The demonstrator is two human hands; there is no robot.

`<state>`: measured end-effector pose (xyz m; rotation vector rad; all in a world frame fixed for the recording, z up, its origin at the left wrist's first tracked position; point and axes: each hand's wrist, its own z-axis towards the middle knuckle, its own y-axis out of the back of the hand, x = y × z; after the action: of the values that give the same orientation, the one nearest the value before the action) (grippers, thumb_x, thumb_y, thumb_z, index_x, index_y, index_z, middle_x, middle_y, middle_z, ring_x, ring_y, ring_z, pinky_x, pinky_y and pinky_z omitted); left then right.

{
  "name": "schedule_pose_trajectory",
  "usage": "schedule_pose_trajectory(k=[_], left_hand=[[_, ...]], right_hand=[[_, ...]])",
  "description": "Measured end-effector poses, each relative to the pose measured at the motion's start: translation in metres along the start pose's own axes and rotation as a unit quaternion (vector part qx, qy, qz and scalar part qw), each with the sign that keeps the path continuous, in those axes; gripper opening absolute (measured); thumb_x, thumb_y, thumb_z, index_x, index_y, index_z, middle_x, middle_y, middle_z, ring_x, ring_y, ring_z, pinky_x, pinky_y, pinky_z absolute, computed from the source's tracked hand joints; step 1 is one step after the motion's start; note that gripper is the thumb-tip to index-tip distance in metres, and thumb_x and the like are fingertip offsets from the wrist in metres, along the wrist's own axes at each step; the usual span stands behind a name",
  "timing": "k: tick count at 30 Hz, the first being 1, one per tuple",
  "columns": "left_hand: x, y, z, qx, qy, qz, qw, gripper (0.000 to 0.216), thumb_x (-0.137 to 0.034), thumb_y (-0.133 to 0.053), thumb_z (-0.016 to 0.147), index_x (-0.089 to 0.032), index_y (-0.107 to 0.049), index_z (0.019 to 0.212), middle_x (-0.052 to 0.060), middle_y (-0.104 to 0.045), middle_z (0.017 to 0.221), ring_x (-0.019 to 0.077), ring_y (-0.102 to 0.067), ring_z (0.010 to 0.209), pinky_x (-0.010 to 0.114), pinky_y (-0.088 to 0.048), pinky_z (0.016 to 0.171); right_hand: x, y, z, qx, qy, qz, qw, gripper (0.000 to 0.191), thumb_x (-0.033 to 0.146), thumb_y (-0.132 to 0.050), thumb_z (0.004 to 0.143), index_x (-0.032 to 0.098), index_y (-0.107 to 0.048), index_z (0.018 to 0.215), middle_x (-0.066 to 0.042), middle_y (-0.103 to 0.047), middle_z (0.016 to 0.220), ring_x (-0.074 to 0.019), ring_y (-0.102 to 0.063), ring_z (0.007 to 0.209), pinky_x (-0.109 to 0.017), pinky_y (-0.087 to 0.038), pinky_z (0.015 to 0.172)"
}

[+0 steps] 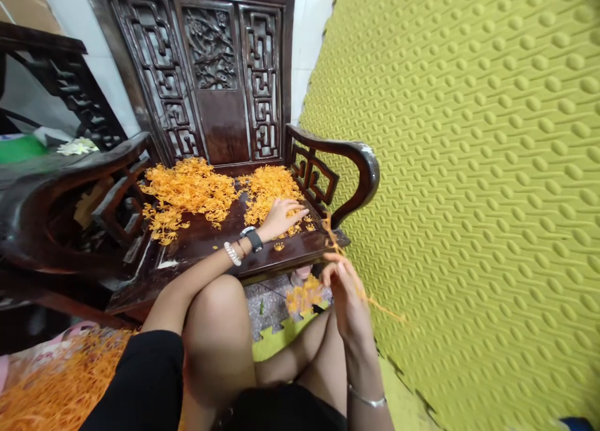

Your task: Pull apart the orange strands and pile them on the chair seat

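My left hand (282, 217), with a watch on its wrist, reaches over the smaller pile of orange claw-shaped pieces (272, 184) on the dark wooden chair seat. Its fingers are stretched out, and I see nothing gripped in them. In front of the chair's right armrest, my right hand (344, 287) is closed on a thin orange plastic strand (387, 310) that sticks out on both sides of the fingers. Small orange bits at its upper end (329, 226) are blurred. A larger orange pile (190, 190) lies on the left of the seat.
The carved wooden chair (224, 128) stands ahead, its curved armrest (363, 162) on the right. A yellow textured foam mat (469, 187) rises along the right side. Many orange strands (65, 381) fill a bag at lower left. More orange pieces (304, 295) hang or lie below the seat.
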<state>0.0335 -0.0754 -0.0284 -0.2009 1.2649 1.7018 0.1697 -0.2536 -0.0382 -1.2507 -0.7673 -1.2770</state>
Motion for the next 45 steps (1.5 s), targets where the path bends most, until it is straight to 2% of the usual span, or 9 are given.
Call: schedule_pose_trajectory(k=[4,7,10,17,24,30,34,38,45], left_hand=[[-0.049,-0.005,-0.025,0.212,-0.064,-0.204,0.954,0.061,-0.057,-0.026,0.095,-0.014,-0.067,0.106,0.009,-0.070,0.105,0.0188,-0.063,0.097,0.033,-0.047,0.090],[-0.070,-0.014,-0.040,0.310,-0.091,-0.237,0.916,0.057,-0.059,-0.055,0.082,-0.015,-0.059,0.118,0.008,-0.070,0.100,0.0179,-0.065,0.089,0.029,-0.049,0.079],[-0.072,-0.017,-0.044,0.312,-0.103,-0.158,0.931,0.051,-0.049,-0.070,0.073,-0.015,-0.063,0.111,0.003,-0.068,0.080,0.0126,-0.059,0.068,0.023,-0.044,0.065],[-0.057,0.001,-0.036,0.362,-0.098,-0.115,0.920,0.026,-0.034,-0.057,0.084,-0.013,-0.072,0.088,-0.005,-0.046,0.052,0.0059,-0.036,0.049,0.019,-0.027,0.050],[-0.057,-0.012,-0.043,0.425,-0.040,-0.144,0.893,0.065,-0.067,-0.039,0.084,-0.014,-0.056,0.051,-0.004,-0.032,0.044,0.0064,-0.024,0.041,0.024,-0.018,0.044],[-0.059,-0.029,-0.051,0.398,-0.110,-0.182,0.893,0.048,-0.059,-0.073,0.062,-0.014,-0.058,0.055,-0.001,-0.054,0.061,0.0084,-0.043,0.056,0.022,-0.031,0.053],[-0.051,-0.030,-0.046,0.433,-0.017,-0.292,0.853,0.049,-0.059,-0.054,0.082,-0.012,-0.068,0.076,0.002,-0.061,0.064,0.0094,-0.049,0.057,0.022,-0.039,0.058],[-0.049,-0.026,-0.040,0.424,0.022,-0.371,0.826,0.047,-0.056,-0.058,0.081,-0.012,-0.068,0.069,0.002,-0.062,0.066,0.0093,-0.051,0.061,0.022,-0.042,0.063],[-0.059,-0.013,-0.041,0.427,0.203,-0.417,0.776,0.047,-0.056,-0.063,0.075,-0.014,-0.059,0.055,-0.002,-0.051,0.053,0.0078,-0.043,0.050,0.024,-0.036,0.054]], right_hand=[[0.010,0.008,0.011,-0.032,0.013,0.033,0.999,0.044,0.038,-0.053,0.088,0.031,-0.047,0.131,-0.003,-0.065,0.101,-0.0175,-0.059,0.097,-0.034,-0.046,0.086],[0.013,0.015,0.011,-0.078,0.021,0.013,0.997,0.049,0.039,-0.052,0.088,0.032,-0.044,0.136,-0.006,-0.058,0.127,-0.0212,-0.057,0.111,-0.039,-0.048,0.090],[0.011,0.025,0.010,-0.088,0.003,-0.018,0.996,0.049,0.040,-0.056,0.085,0.029,-0.050,0.133,-0.008,-0.060,0.126,-0.0218,-0.062,0.101,-0.038,-0.053,0.082],[0.001,0.046,0.015,-0.069,-0.087,-0.075,0.991,0.065,0.049,-0.056,0.083,0.024,-0.041,0.141,-0.011,-0.070,0.105,-0.0139,-0.061,0.054,-0.031,-0.053,0.052],[0.000,0.046,0.016,-0.076,-0.098,-0.039,0.991,0.073,0.057,-0.055,0.080,0.022,-0.037,0.142,-0.008,-0.073,0.088,-0.0232,-0.069,0.066,-0.036,-0.055,0.058],[-0.005,0.047,0.017,-0.127,-0.050,-0.046,0.990,0.066,0.058,-0.049,0.085,0.020,-0.040,0.139,-0.007,-0.073,0.087,-0.0222,-0.068,0.080,-0.036,-0.054,0.070],[-0.007,0.054,0.017,-0.030,-0.079,-0.171,0.982,0.062,0.070,-0.047,0.079,0.017,-0.068,0.104,-0.009,-0.072,0.083,-0.0242,-0.066,0.080,-0.039,-0.052,0.076],[-0.006,0.051,0.010,0.088,-0.082,-0.181,0.976,0.039,0.056,-0.060,0.077,0.018,-0.069,0.079,-0.006,-0.070,0.081,-0.0225,-0.063,0.080,-0.037,-0.048,0.084],[-0.019,0.063,0.007,0.034,-0.057,-0.230,0.971,0.035,0.046,-0.069,0.069,0.018,-0.052,0.054,0.003,-0.050,0.051,-0.0118,-0.044,0.050,-0.025,-0.037,0.051]])
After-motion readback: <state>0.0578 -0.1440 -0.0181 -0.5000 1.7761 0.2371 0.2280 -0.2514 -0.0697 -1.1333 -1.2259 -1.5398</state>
